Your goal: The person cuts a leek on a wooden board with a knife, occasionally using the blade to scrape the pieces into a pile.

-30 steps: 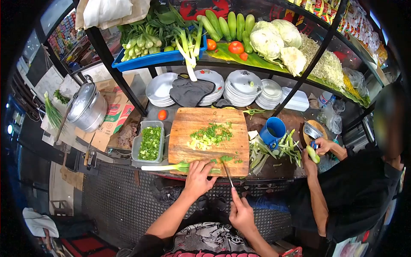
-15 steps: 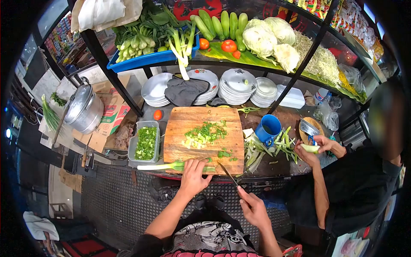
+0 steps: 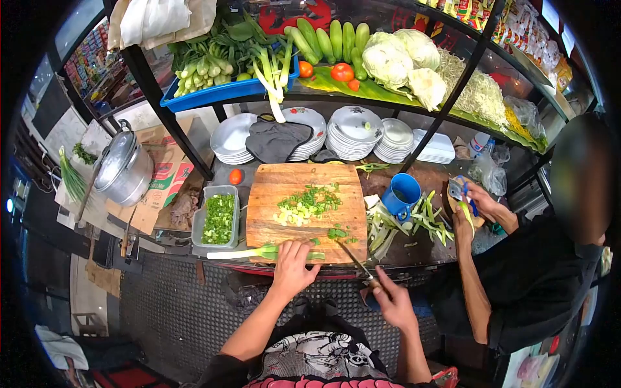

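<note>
My left hand (image 3: 294, 268) presses a long green onion (image 3: 242, 254) against the near edge of the wooden cutting board (image 3: 265, 194). In my right hand (image 3: 392, 301) is the handle of a knife (image 3: 354, 260), its index finger stretched along it; the blade points up and left, its tip over the board near a few green bits. Chopped green onion (image 3: 310, 204) lies in a loose heap at the board's middle. Left of the board stands a clear container (image 3: 199, 226) filled with chopped greens.
At the right, a co-worker's hands (image 3: 475, 210) hold a peeler and a green vegetable. A blue mug (image 3: 401, 193) stands among peelings (image 3: 381, 236). Stacked plates (image 3: 356, 129) and a tomato (image 3: 236, 176) sit behind; a vegetable shelf hangs above. A metal pot (image 3: 126, 171) is at left.
My right hand has shifted slightly right and down, and its index finger is now extended. The co-worker's hands have turned the vegetable more upright. My left hand has barely moved.
</note>
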Available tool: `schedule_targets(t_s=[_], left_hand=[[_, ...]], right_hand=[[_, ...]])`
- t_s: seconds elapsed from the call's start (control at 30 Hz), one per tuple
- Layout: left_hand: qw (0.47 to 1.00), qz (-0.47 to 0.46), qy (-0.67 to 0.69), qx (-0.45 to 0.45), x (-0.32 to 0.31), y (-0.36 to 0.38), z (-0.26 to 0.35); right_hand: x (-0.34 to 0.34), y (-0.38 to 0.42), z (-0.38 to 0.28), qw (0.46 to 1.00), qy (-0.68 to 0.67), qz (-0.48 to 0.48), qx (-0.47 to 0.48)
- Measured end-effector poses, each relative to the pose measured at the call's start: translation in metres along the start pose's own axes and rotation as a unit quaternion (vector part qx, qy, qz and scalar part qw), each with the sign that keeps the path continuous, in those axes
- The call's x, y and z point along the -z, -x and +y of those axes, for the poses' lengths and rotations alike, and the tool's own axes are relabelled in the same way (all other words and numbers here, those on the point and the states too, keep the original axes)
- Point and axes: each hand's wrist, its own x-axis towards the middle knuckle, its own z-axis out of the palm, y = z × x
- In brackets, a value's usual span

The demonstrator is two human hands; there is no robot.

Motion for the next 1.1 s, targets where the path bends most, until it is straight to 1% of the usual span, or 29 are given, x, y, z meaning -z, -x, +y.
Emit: schedule_targets(t_s=[0.07, 0.1, 0.2, 0.23, 0.27, 0.33, 0.37, 0.47, 0.5, 0.63, 0.67, 0.73, 0.83, 0.93, 1.03, 1.1], left_hand=[[1.0, 0.001, 0.002, -0.004, -0.001, 0.0, -0.001], [1.0, 0.001, 0.003, -0.006, -0.002, 0.0, -0.002], [1.0, -0.004, 0.001, -0.01, -0.002, 0.0, -0.004], [1.0, -0.005, 0.0, -0.012, -0.001, 0.0, -0.004], [1.0, -0.006, -0.001, -0.013, -0.001, 0.0, -0.005], [1.0, -0.01, 0.0, -0.014, -0.001, 0.001, -0.004], [1.0, -0.011, 0.002, -0.014, -0.001, 0.002, -0.005], [1.0, -0.004, 0.004, -0.018, -0.001, 0.0, -0.004], [1.0, -0.001, 0.003, -0.019, -0.001, -0.001, -0.004], [1.0, 0.004, -0.001, -0.007, -0.001, 0.0, 0.0], [1.0, 0.003, -0.006, -0.002, -0.001, 0.0, 0.001], [1.0, 0.011, -0.012, 0.003, -0.002, -0.001, 0.001], [1.0, 0.023, -0.015, 0.01, -0.004, 0.0, 0.003], [0.999, 0.025, -0.022, 0.026, -0.003, -0.003, 0.007], [0.998, 0.021, -0.024, 0.046, -0.001, -0.004, 0.011], [0.998, 0.017, -0.023, 0.055, 0.001, -0.006, 0.013]], right_hand=[[0.01, -0.006, 0.0, 0.999, -0.034, 0.011, -0.024], [0.013, -0.01, -0.007, 0.999, -0.043, 0.031, -0.005], [0.032, -0.023, -0.016, 0.998, 0.063, -0.006, 0.014], [0.033, -0.028, -0.013, 0.999, 0.025, 0.002, 0.036], [0.036, -0.035, -0.006, 0.996, 0.047, 0.0, 0.074], [0.038, -0.049, 0.015, 0.998, -0.032, -0.03, 0.039], [0.041, -0.058, 0.015, 0.997, -0.061, -0.043, 0.016], [0.053, -0.086, -0.009, 0.995, 0.009, -0.091, 0.05], [0.054, -0.098, -0.015, 0.994, 0.049, -0.079, 0.062], [0.064, -0.156, 0.006, 0.984, 0.027, -0.131, 0.114], [0.066, -0.171, 0.01, 0.982, 0.041, -0.155, 0.1], [0.064, -0.194, 0.004, 0.977, 0.064, -0.161, 0.124], [0.053, -0.232, -0.002, 0.963, 0.079, -0.206, 0.152], [0.036, -0.268, -0.008, 0.941, 0.115, -0.233, 0.215], [0.019, -0.296, -0.016, 0.931, 0.112, -0.236, 0.254], [0.017, -0.303, -0.02, 0.931, 0.065, -0.26, 0.249]])
